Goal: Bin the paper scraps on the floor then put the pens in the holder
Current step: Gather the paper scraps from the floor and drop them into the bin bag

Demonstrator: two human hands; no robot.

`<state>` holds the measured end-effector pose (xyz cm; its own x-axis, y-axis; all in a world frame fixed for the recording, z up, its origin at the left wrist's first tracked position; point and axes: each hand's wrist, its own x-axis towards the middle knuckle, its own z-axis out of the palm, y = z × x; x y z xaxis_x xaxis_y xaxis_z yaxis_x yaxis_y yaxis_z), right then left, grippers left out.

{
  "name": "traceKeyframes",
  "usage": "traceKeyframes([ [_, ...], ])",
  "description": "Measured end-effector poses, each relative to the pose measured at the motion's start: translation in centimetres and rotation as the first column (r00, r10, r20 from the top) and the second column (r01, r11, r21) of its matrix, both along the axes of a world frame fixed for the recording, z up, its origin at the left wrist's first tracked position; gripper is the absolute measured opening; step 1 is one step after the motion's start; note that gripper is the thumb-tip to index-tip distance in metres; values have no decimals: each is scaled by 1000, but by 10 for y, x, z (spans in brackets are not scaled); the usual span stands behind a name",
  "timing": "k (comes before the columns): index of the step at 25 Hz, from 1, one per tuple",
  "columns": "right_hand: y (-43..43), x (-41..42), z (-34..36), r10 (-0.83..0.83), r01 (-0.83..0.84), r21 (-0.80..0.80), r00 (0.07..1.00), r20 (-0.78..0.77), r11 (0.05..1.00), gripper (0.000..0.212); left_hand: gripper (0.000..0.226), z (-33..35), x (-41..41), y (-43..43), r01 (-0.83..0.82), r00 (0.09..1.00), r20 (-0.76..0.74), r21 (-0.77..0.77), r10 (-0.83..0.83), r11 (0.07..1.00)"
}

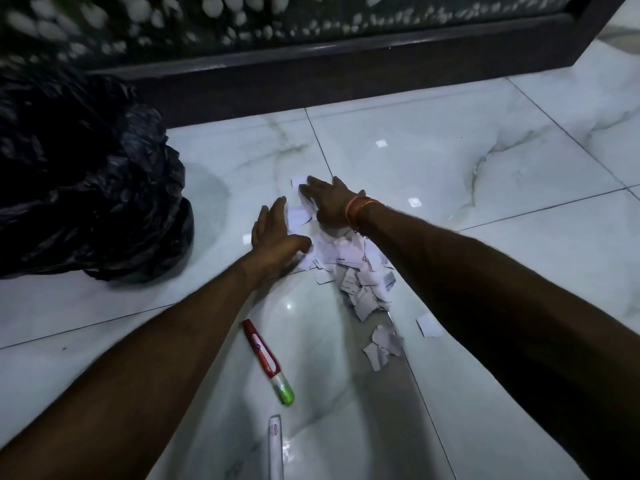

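White marble floor tiles [450, 161] shine under both arms. Torn paper scraps [360, 282] lie in a heap on the floor. Left hand [273, 233] and right hand [329, 202] lie flat with fingers spread wide, pressing on the far end of the heap. A big black trash bag [86, 188] sits to the left. One red pen [266, 358] and one clear pen [276, 448] lie nearer.

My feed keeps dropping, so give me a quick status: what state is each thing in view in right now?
left hand: open, flat at the pile's left edge
right hand: open, palm down on the scraps
paper scraps: loose pile on the floor, a few strays apart
black bin bag: crumpled on the floor, left of the pile
red marker: lying flat, green end nearest
clear pen: lying flat, partly out of frame
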<state>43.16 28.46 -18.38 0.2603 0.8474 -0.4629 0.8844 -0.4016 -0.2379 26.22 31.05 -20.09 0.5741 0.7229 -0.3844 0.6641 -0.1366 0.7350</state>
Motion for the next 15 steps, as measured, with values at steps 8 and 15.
traceKeyframes([
  [8,-93,-9,26,19,31,286,985,-171,958,53,106,4,-4,-4,111,994,8,37,-112,993],
  [15,-128,5,22,-127,175,267,974,-190,948,58,88,-11,-23,-50,389,921,-145,305,-361,869],
])
